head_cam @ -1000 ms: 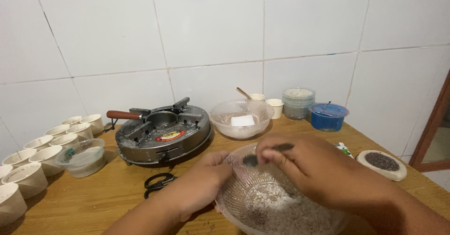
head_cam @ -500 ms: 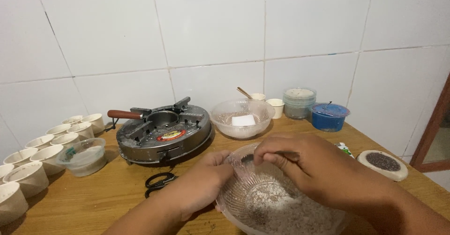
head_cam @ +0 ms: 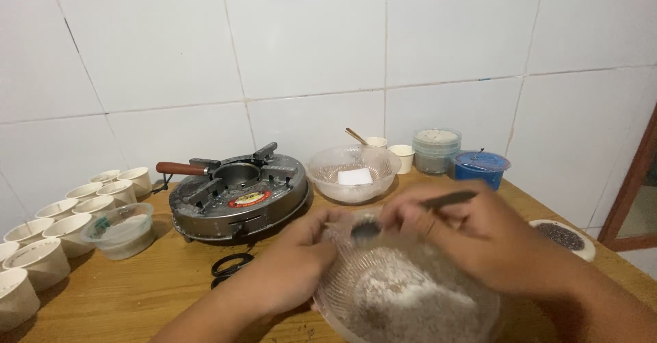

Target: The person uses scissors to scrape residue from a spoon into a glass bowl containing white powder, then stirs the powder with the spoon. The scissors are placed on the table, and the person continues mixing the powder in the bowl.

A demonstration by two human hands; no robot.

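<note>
We see a clear ribbed bowl (head_cam: 410,302) of white powder on the desk (head_cam: 137,295), nearest the camera; our right hand (head_cam: 472,240) pinches a dark spoon (head_cam: 410,213) over it; our left hand (head_cam: 301,261) curls on the rim, fingers at the spoon's tip; scissors (head_cam: 229,268) just left; a round stove (head_cam: 236,196) and paper cups (head_cam: 68,220) behind.

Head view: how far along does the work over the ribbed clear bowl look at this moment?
Done: the ribbed clear bowl already holds a heap of whitish powder.
In hand: the right hand holds a spoon over the bowl; the left hand touches its tip at the bowl's rim.
Left: the white cups lined up on the left; their insides are not clearly visible.
</note>
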